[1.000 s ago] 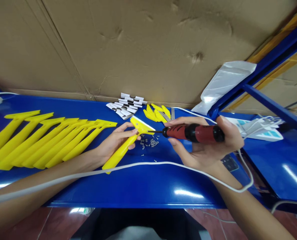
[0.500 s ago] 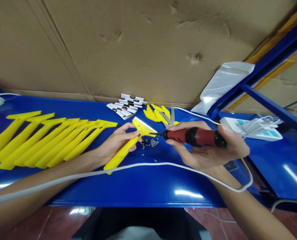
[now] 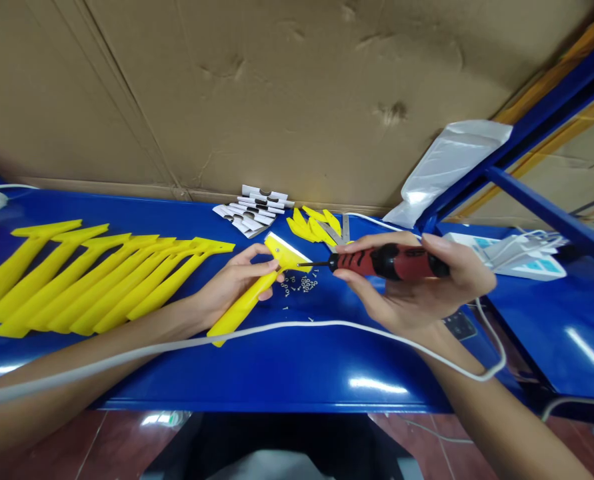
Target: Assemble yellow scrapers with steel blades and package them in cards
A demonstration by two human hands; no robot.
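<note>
My left hand [image 3: 231, 283] is closed around the neck of a yellow scraper [image 3: 241, 308], whose head carries a pale blade along its upper edge. Wrapped in my right hand [image 3: 421, 287] is a red and black screwdriver [image 3: 371, 261], held level. Its thin shaft points left, and the tip meets the scraper's head near its right end. Small screws and nuts [image 3: 304, 285] lie scattered on the blue table [image 3: 287, 373] just beyond the scraper. A row of yellow scrapers [image 3: 111, 280] lies side by side left of my left hand.
Behind the hands lie white folded sleeves [image 3: 254, 210], small yellow plastic parts [image 3: 304, 228] and metal blades [image 3: 345, 227]. A white cable [image 3: 321, 325] crosses in front of both forearms. At right is a power strip [image 3: 531, 263]; a cardboard sheet [image 3: 277, 100] stands at the back.
The screwdriver has turned in my right hand, and my fingers have shifted on its handle. The scraper and my left hand stay nearly where they were.
</note>
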